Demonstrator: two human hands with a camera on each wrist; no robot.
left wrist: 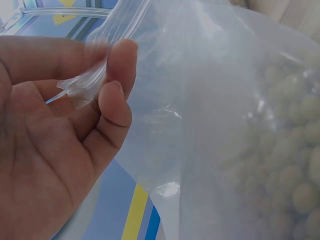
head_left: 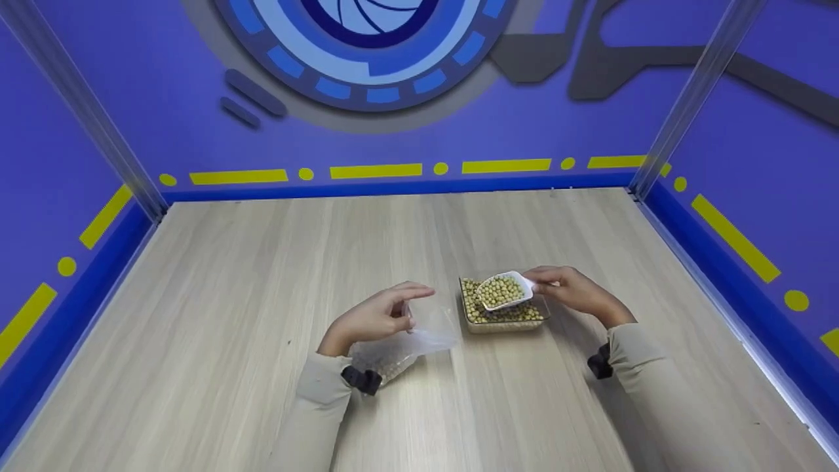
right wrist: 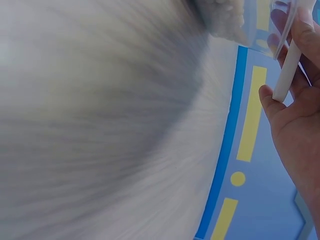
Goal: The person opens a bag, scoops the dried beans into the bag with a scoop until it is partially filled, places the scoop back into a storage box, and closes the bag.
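Observation:
My right hand (head_left: 573,292) grips the handle (right wrist: 287,75) of a white scoop (head_left: 526,283) heaped with round, yellow-green dried peas. The scoop is tilted over a clear rectangular container (head_left: 505,328), which holds more of the same peas (head_left: 473,298). To the left, my left hand (head_left: 377,316) pinches the open top edge of a clear plastic zip bag (head_left: 429,341) between thumb and fingers. Pale round peas (left wrist: 295,185) show through the bag's lower part, which lies on the table partly hidden under the left wrist.
A light wood-grain table (head_left: 262,275) carries everything. Blue-purple panels (head_left: 419,144) with yellow markings enclose its back and both sides, joined by metal corner posts (head_left: 688,98). Black wrist cameras (head_left: 362,379) sit on both sleeves.

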